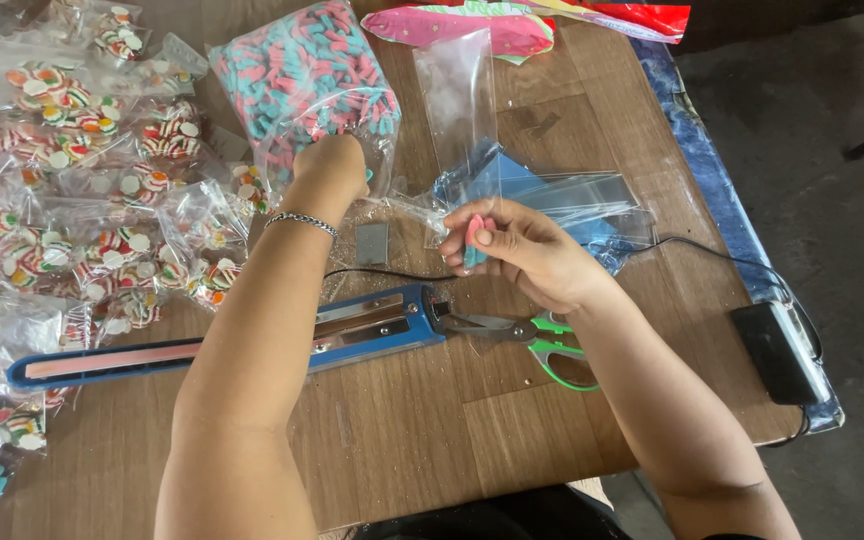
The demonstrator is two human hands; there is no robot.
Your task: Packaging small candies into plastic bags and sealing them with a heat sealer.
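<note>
Head view, looking down at the wooden table (pixel 512 420), with the blue heat sealer (pixel 242 345) lying across it as my landmark. Beyond the sealer's hinge end, my left hand (pixel 330 165) is plunged into the mouth of the big clear bag of pink-and-blue gummy candies (pixel 302 75); the fingers are buried among the sweets, so I cannot tell whether they are clenched on any. Just past the sealer's black knob end, my right hand (pixel 517 250) pinches a few pink and blue candies (pixel 474 240) against the mouth of a small clear pouch (pixel 422 212), fingers curled tight around them.

Judging the progress: to the left of the sealer lies a large heap of filled packets of round striped candies (pixel 82 180), so a good deal of bagging looks done already. The pouch in my grasp looks nearly empty, and a stack of unfilled clear pouches (pixel 562 195) waits beyond the sealer's knob end. The green-handled scissors (pixel 542 340) lie touching that same end, untouched.
</note>
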